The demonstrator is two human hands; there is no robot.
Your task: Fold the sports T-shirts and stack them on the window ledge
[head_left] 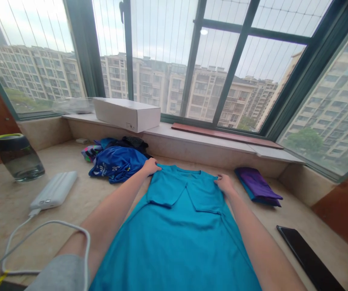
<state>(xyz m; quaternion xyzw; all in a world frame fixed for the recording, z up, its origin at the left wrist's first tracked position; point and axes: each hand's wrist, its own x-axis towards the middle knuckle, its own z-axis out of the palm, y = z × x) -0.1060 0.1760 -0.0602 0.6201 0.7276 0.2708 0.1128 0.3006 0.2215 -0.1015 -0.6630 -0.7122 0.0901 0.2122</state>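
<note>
Before a wide window (193,68), a teal shirt (183,238) lies on a bench (87,198), gripped at both shoulders

From the head camera, you look down on the shirt, spread along the middle of the bench. Its neckline points towards the window, its lower part runs out of the bottom of the view, and both sleeves are turned inward over the chest. Your left hand (151,166) pinches the left shoulder corner; your right hand (224,184) pinches the right one.

The cloth looks thin, light and soft, perhaps a smooth sports knit. Expect it to slide easily, crease readily and come to no harm from handling. The shoulder corners look like good places to hold, since they should keep the top edge straight.

The bench is pale, mottled and probably hard. Left of the shirt sit a heap of blue clothes (121,161), a tilted-looking bottle (19,157) and a white power bank (54,190) with its cable (57,222). To the right lie a folded purple garment (257,184) and, nearer you, a dark phone (307,256).

On the window ledge (202,138) rest a white box (125,113) and a reddish board (225,135). Beyond the glass, apartment blocks (149,81) stand under a cloudy sky.
</note>
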